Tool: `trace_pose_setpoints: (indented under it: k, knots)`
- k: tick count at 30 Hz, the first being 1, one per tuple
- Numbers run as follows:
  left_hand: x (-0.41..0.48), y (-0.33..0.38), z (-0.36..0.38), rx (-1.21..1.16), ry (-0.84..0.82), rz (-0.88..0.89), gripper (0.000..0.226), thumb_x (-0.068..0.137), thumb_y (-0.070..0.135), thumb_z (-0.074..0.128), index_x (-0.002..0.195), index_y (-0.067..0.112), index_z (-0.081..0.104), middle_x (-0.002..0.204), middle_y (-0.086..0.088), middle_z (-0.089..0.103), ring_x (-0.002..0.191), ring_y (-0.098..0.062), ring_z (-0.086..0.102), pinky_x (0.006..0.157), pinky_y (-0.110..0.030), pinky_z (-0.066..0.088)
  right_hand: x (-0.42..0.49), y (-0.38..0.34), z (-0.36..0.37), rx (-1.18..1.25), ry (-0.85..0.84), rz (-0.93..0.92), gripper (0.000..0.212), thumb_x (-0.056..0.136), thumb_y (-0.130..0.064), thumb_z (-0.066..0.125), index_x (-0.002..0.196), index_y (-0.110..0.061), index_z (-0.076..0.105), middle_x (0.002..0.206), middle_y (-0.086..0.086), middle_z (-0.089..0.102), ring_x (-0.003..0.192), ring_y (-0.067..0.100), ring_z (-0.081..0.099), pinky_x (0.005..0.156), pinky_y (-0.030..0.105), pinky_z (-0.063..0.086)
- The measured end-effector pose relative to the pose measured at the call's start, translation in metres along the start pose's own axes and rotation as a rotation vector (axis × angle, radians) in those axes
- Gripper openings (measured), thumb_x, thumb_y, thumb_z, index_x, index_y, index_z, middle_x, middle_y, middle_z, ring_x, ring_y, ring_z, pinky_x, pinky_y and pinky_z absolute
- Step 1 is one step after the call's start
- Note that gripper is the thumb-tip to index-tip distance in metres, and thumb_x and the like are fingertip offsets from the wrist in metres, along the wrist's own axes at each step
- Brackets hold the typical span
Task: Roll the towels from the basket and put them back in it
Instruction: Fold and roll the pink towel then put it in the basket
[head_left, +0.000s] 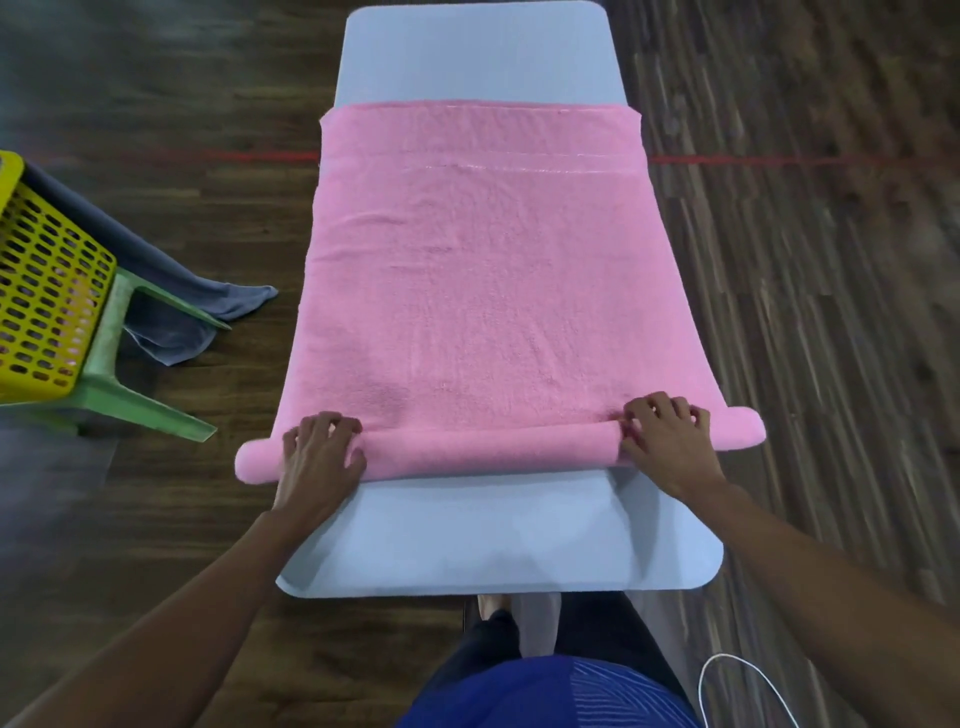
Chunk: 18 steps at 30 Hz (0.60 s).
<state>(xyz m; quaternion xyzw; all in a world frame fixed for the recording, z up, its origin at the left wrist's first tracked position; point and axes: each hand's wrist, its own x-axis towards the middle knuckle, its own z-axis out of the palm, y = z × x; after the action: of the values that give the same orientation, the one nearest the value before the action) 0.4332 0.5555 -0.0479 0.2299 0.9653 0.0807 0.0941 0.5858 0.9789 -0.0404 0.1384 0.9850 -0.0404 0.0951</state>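
A pink towel (478, 270) lies spread flat along a narrow pale grey table (488, 535). Its near edge is turned into a thin roll (488, 447) that runs across the table and sticks out past both sides. My left hand (317, 452) grips the roll near its left end, fingers curled over it. My right hand (667, 441) grips the roll near its right end in the same way. A yellow perforated basket (47, 291) stands at the far left on a green plastic stool (114, 384).
A grey-blue towel (171, 291) hangs out of the basket down to the dark wooden floor. A red line (779, 160) crosses the floor behind the table. A white cable (748, 686) lies on the floor at the lower right, beside my legs.
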Motion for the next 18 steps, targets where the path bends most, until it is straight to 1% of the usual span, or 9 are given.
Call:
trace_pose_setpoints:
  k: [2, 4, 6, 8, 11, 13, 15, 16, 18]
  knots:
    - [-0.003, 0.003, 0.002, -0.021, 0.123, 0.014, 0.019, 0.088, 0.020, 0.053, 0.100, 0.009, 0.062, 0.102, -0.010, 0.061, 0.095, -0.033, 0.054, 0.086, -0.048, 0.039, -0.006, -0.001, 0.004, 0.075, 0.157, -0.027, 0.024, 0.089, -0.027, 0.045, 0.091, -0.010, 0.062, 0.092, 0.008, 0.059, 0.081, 0.033, 0.052, 0.071, 0.042, 0.038]
    - [-0.010, 0.006, 0.005, -0.056, 0.133, 0.091, 0.031, 0.088, 0.022, 0.042, 0.101, 0.005, 0.065, 0.100, -0.010, 0.064, 0.092, -0.033, 0.058, 0.083, -0.046, 0.043, -0.014, -0.003, 0.006, 0.141, 0.174, -0.067, 0.031, 0.088, -0.027, 0.037, 0.092, -0.010, 0.062, 0.092, 0.006, 0.060, 0.081, 0.031, 0.054, 0.069, 0.040, 0.040]
    - [-0.017, 0.004, 0.009, -0.054, 0.083, 0.125, 0.038, 0.082, 0.021, 0.047, 0.112, 0.004, 0.063, 0.110, -0.012, 0.064, 0.101, -0.032, 0.058, 0.091, -0.047, 0.046, -0.020, -0.002, 0.008, 0.138, 0.160, -0.094, 0.026, 0.086, -0.025, 0.048, 0.103, -0.011, 0.062, 0.103, 0.005, 0.063, 0.092, 0.028, 0.057, 0.081, 0.041, 0.045]
    - [-0.023, 0.000, 0.010, -0.033, -0.004, 0.112, 0.048, 0.076, 0.015, 0.060, 0.123, 0.004, 0.058, 0.121, -0.013, 0.060, 0.110, -0.032, 0.055, 0.099, -0.050, 0.045, -0.023, 0.000, 0.012, 0.095, 0.117, -0.129, 0.038, 0.080, -0.024, 0.068, 0.114, -0.009, 0.061, 0.114, 0.007, 0.063, 0.104, 0.028, 0.058, 0.097, 0.043, 0.043]
    - [-0.018, 0.005, 0.005, -0.050, -0.045, 0.057, 0.046, 0.076, 0.007, 0.064, 0.121, 0.003, 0.060, 0.118, -0.016, 0.063, 0.107, -0.036, 0.059, 0.098, -0.053, 0.046, -0.018, 0.004, 0.014, 0.101, 0.079, -0.105, 0.050, 0.069, -0.017, 0.078, 0.115, -0.011, 0.061, 0.112, 0.007, 0.065, 0.104, 0.031, 0.060, 0.101, 0.040, 0.034]
    - [-0.014, 0.007, 0.000, -0.050, -0.032, 0.043, 0.039, 0.076, 0.014, 0.056, 0.114, 0.004, 0.064, 0.109, -0.014, 0.068, 0.098, -0.034, 0.062, 0.092, -0.052, 0.048, -0.010, 0.003, 0.007, 0.088, 0.017, -0.051, 0.041, 0.072, -0.027, 0.071, 0.111, -0.017, 0.062, 0.102, 0.002, 0.067, 0.099, 0.029, 0.061, 0.096, 0.038, 0.032]
    - [-0.013, 0.007, -0.006, -0.039, -0.034, 0.053, 0.036, 0.078, 0.022, 0.050, 0.106, 0.006, 0.067, 0.100, -0.011, 0.070, 0.089, -0.031, 0.063, 0.088, -0.049, 0.048, -0.005, 0.002, -0.005, 0.046, -0.114, -0.050, 0.046, 0.073, -0.052, 0.049, 0.108, -0.023, 0.055, 0.091, -0.003, 0.065, 0.090, 0.025, 0.059, 0.092, 0.039, 0.032]
    - [-0.013, 0.005, -0.007, -0.042, -0.040, 0.056, 0.036, 0.079, 0.026, 0.046, 0.102, 0.007, 0.067, 0.094, -0.010, 0.071, 0.084, -0.030, 0.063, 0.085, -0.047, 0.048, -0.003, 0.002, -0.010, 0.056, -0.187, -0.053, 0.049, 0.071, -0.056, 0.039, 0.107, -0.025, 0.050, 0.086, -0.004, 0.064, 0.085, 0.024, 0.057, 0.091, 0.039, 0.031]
    - [-0.013, 0.002, -0.010, -0.049, -0.086, 0.030, 0.045, 0.081, 0.035, 0.034, 0.098, 0.010, 0.066, 0.088, -0.008, 0.070, 0.079, -0.028, 0.061, 0.082, -0.043, 0.045, -0.002, 0.004, -0.013, 0.159, -0.279, -0.022, 0.040, 0.073, -0.051, 0.035, 0.104, -0.027, 0.042, 0.083, -0.005, 0.061, 0.083, 0.021, 0.054, 0.093, 0.038, 0.026]
